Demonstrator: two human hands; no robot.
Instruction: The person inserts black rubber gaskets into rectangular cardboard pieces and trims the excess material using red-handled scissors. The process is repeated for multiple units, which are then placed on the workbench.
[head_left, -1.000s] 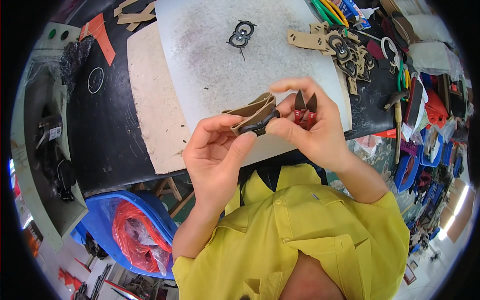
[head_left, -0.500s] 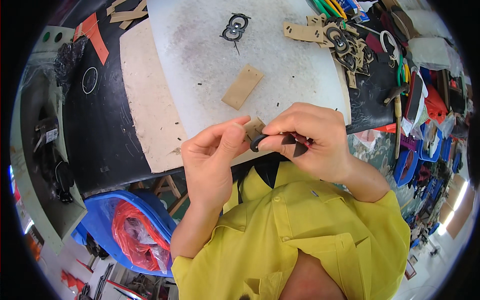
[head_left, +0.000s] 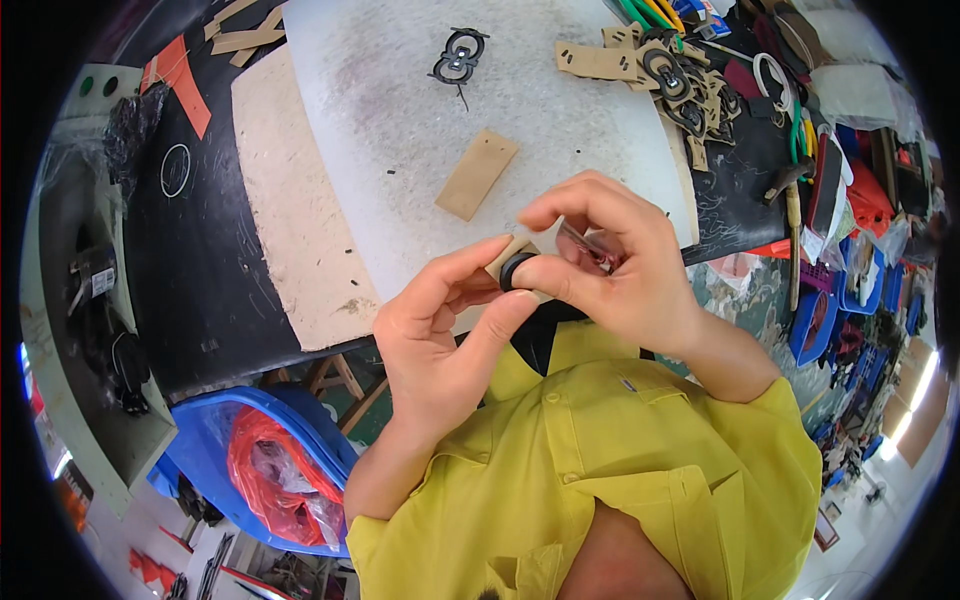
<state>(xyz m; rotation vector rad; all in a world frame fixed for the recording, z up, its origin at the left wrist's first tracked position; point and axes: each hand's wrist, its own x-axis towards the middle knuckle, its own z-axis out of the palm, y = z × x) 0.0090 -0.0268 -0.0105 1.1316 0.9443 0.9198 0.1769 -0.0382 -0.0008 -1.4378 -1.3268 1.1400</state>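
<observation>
My left hand [head_left: 432,330] pinches a small tan leather-like piece [head_left: 508,252] above the near edge of the white board. A black oval ring [head_left: 510,271] lies against that piece. The thumb of my right hand [head_left: 640,270] presses on the ring, and its index finger is raised away. Tucked in my right palm is a pair of small snips [head_left: 580,243] with pointed blades and dark red parts; fingers hide much of it. Beyond both hands, a flat tan strip [head_left: 477,175] with small holes lies on the board. Farther off sits a black double-ring piece [head_left: 460,57].
The white board [head_left: 400,120] rests over a beige sheet [head_left: 285,200] on a black table [head_left: 190,270]. A pile of tan pieces with black rings [head_left: 680,85] stands at the far right, near a hammer [head_left: 795,235]. A blue bin [head_left: 205,420] is below left.
My right index finger has lifted off the ring, and the thumb now presses it. The snips have turned in my palm. My left thumb has dropped away from the tan piece's front.
</observation>
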